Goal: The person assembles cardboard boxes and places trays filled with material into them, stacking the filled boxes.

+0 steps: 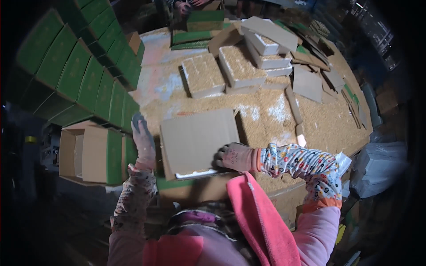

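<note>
A grey-brown cardboard sheet (199, 137) lies over an open carton in front of me. White foam edging shows under its near side, and one carton flap (240, 126) stands up at the right. My right hand (238, 157), in a pale glove with dark fingertips, rests on the near right corner of the sheet with its fingers curled against it. To the left of the carton, my left hand (144, 139) is raised in a similar glove. Its fingers are stretched out, it touches nothing that I can see, and it is close to the green cartons.
Stacked green cartons (71, 75) stand at the left, above an open brown carton (95, 153). White foam trays (204, 77) filled with tan grains sit on the grain-strewn table (324, 128). Loose cardboard pieces (307, 83) lie far right. Another person's hands (184, 8) show at the back.
</note>
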Demonstrator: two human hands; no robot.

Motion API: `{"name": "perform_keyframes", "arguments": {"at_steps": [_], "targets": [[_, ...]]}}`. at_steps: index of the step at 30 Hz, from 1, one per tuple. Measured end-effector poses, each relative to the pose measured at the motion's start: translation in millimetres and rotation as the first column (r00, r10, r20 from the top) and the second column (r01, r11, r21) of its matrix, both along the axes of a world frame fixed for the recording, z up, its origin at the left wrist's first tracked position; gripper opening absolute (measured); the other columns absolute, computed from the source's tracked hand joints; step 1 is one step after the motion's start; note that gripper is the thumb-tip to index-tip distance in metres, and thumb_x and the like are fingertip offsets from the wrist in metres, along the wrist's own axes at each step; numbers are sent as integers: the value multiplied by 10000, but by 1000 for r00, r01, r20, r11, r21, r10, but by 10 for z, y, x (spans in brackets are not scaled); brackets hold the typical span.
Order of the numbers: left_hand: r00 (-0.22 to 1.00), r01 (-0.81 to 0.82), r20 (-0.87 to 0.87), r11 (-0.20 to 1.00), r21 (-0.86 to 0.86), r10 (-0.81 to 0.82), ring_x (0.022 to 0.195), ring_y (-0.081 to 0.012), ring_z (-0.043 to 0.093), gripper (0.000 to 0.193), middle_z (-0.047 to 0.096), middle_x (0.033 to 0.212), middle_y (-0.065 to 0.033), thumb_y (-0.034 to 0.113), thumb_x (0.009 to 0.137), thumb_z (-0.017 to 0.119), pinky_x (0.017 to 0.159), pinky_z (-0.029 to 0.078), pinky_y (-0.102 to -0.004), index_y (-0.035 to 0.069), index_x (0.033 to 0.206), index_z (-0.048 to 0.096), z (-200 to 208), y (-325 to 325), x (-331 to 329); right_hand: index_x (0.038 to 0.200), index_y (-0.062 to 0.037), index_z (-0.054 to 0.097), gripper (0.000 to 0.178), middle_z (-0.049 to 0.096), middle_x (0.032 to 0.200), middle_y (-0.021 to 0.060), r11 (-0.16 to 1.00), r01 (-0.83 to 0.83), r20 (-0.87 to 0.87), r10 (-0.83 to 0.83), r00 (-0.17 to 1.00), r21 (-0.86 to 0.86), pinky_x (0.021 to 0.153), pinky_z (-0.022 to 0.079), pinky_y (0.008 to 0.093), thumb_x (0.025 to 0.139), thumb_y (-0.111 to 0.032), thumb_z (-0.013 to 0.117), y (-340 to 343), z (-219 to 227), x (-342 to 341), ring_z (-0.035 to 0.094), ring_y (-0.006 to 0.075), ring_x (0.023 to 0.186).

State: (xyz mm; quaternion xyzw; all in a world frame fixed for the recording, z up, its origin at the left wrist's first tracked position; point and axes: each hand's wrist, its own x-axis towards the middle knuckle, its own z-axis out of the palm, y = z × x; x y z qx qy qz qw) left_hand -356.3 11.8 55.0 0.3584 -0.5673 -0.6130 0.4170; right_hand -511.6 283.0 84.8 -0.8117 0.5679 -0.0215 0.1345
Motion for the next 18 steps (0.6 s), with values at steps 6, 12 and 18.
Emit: {"name": "perform_keyframes", "arguments": {"at_steps": [6,12,18], "targets": [[-24,978,998,210,12,56,1139,-312,493,534,509,1207,-203,344,837,581,897,413,-453,24,1242,445,310,1059,188,1258,-103,506,539,521,1240,196,803,294,101,-399,911,519,936,425,432,751,-252,614,-158,130,186,499,361,1147],[331,937,875,235,-259,-353,1068,-370,528,396,519,1169,-241,204,852,515,891,430,-425,-13,1181,476,33,672,113,1364,-97,378,520,373,1368,207,405,253,270,-858,437,878,1015,363,386,875,-200,522,-460,291,137,436,298,1223],[897,442,-41,886,142,-441,1159,-281,492,441,532,1219,-165,69,859,523,984,380,-361,-1,1280,414,-1106,444,724,1389,9,283,620,555,1180,210,516,485,613,-788,-56,707,964,429,333,886,-218,565,485,-263,-749,517,290,1140]]}}
